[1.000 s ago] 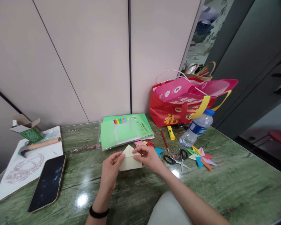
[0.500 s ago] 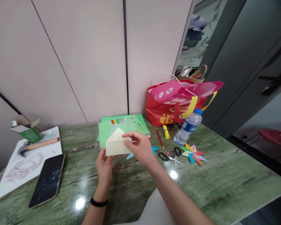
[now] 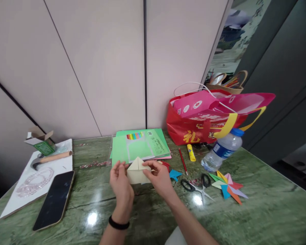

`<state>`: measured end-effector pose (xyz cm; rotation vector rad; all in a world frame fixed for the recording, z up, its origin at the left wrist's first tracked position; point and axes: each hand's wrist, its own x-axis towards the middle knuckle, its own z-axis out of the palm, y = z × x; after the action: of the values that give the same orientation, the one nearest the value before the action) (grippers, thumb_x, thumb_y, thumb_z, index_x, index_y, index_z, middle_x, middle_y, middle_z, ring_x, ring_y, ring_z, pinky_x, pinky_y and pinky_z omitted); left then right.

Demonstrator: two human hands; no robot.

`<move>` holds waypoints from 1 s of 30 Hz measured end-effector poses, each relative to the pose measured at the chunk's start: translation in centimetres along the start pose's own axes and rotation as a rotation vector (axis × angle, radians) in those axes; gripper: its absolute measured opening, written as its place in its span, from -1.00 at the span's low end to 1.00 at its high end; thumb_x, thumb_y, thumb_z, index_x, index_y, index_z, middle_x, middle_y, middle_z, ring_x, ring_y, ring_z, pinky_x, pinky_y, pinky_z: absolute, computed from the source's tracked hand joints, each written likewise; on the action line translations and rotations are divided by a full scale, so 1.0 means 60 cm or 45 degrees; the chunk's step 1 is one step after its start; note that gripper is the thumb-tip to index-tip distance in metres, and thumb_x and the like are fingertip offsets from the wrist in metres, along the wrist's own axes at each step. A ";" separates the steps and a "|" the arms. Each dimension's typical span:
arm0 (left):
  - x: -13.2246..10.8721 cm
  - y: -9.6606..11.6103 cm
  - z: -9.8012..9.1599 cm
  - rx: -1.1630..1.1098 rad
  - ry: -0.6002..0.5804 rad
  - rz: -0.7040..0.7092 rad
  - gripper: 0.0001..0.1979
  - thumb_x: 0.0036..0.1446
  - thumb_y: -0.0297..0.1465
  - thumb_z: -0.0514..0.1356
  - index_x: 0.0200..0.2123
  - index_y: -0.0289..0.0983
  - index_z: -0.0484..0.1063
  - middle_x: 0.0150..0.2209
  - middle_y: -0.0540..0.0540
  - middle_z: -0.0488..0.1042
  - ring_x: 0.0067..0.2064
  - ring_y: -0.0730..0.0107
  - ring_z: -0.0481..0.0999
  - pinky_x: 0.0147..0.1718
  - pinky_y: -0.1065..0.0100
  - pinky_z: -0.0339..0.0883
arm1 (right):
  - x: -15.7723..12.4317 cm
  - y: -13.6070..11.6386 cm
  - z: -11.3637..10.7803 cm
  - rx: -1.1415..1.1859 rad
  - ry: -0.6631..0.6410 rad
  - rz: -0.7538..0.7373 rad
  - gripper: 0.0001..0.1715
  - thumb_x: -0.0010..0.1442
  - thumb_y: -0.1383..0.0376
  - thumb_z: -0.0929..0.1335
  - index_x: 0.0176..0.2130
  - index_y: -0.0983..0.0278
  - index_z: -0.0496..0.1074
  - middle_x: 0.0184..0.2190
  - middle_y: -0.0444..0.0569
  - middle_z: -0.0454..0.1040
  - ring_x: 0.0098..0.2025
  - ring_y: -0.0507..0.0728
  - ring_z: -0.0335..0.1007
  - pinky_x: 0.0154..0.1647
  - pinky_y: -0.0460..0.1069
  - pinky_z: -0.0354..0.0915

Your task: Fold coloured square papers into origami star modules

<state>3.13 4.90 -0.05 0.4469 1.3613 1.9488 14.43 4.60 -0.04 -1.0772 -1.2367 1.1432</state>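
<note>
A pale cream sheet of paper (image 3: 138,175), folded to a point at the top with a band below, is held up over the table. My left hand (image 3: 121,180) pinches its left edge, the wrist wearing a black band. At its right side my right hand (image 3: 159,177) grips the paper between thumb and fingers. Behind it lies a green paper pack (image 3: 139,148). Right of my right hand are a blue folded paper piece (image 3: 175,175), black-handled scissors (image 3: 197,188) lying open, and a multicoloured folded paper star (image 3: 228,186).
A red pencil (image 3: 183,161), a yellow glue stick (image 3: 191,152), a water bottle (image 3: 223,149) and a red bag (image 3: 206,119) stand or lie at the right. At the left are a phone (image 3: 54,200), a hammer (image 3: 52,159) on a white board (image 3: 12,204), and a small green box (image 3: 44,146).
The paper and both hands sit lower and further right in the picture. My left hand has moved from the paper's lower left corner up to its left side. The view has shifted.
</note>
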 end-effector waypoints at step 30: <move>-0.013 0.029 -0.030 0.521 -0.893 0.365 -0.89 -0.17 -0.43 0.29 -0.46 -0.19 0.59 -0.39 -0.07 0.58 -0.33 0.26 0.54 -0.29 0.33 0.40 | -0.014 -0.018 -0.026 -0.477 0.072 -0.658 -0.89 0.00 0.40 0.40 -0.43 0.18 0.51 -0.38 -0.05 0.45 -0.20 0.15 0.29 -0.13 0.05 0.20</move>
<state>1.92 2.76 0.92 1.4342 1.2461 1.4702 16.04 3.64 0.84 -0.9659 -1.6046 0.4956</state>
